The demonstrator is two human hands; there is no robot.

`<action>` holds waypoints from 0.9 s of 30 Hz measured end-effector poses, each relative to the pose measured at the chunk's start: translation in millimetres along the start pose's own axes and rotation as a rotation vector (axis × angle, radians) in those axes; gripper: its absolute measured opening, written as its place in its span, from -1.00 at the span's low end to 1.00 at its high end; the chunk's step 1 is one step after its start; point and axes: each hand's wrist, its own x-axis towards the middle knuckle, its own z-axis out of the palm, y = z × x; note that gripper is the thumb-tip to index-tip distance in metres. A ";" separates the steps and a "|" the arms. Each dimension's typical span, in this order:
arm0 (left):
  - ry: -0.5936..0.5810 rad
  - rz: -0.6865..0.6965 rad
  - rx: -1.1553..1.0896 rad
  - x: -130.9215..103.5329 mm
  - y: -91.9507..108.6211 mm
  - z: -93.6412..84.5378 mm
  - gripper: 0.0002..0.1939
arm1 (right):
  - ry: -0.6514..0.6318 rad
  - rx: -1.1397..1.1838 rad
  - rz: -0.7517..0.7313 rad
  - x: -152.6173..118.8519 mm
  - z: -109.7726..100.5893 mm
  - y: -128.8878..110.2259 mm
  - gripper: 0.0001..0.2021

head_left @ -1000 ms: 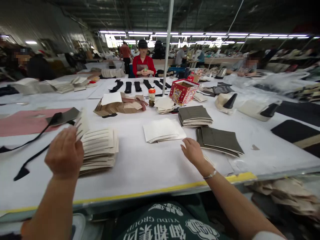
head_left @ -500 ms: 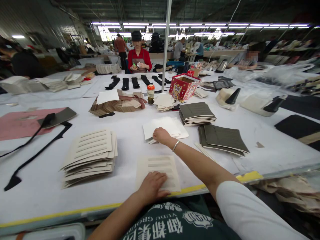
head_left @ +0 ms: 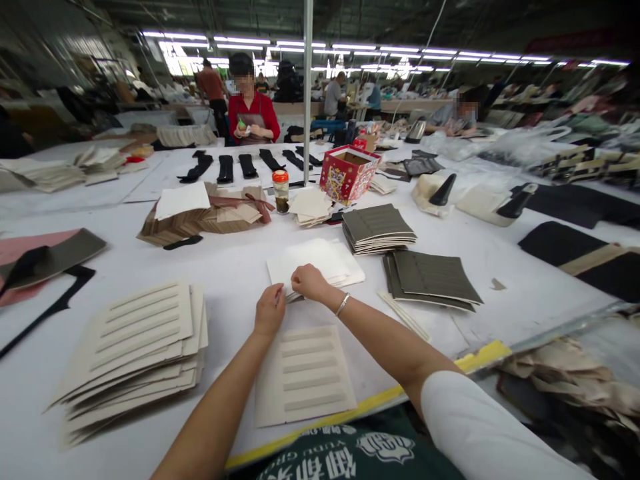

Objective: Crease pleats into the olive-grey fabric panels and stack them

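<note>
A pile of striped cream panels [head_left: 143, 333] lies left of all fingers. The left hand [head_left: 270, 310] curls its fingers; any grasp cannot be told. A single striped panel [head_left: 310, 367] lies flat below the fingers. The right hand [head_left: 311, 283] bends its fingers, grasp likewise unclear, at the white sheets [head_left: 325, 257].

left hand [head_left: 271, 309] off striped sheet [head_left: 311, 377], now beside right hand [head_left: 309, 283]

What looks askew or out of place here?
The stack of striped sheets at left looks askew: its edges splay unevenly instead of lining up. A small scrap lies alone on the tabletop, right of the dark grey panels, apart from any pile.
</note>
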 end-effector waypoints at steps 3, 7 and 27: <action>0.047 -0.074 -0.023 4.7 -10.6 5.4 -0.69 | 0.074 -0.134 -0.084 -7.7 5.4 -7.5 -0.78; 0.088 -0.256 -0.070 15.7 -17.9 -3.7 -0.68 | 0.072 -0.266 -0.135 -9.1 7.7 -19.4 -0.79; -0.060 -0.101 -0.020 6.0 13.6 28.8 -0.60 | 0.612 0.962 0.353 12.6 -22.9 43.2 -0.75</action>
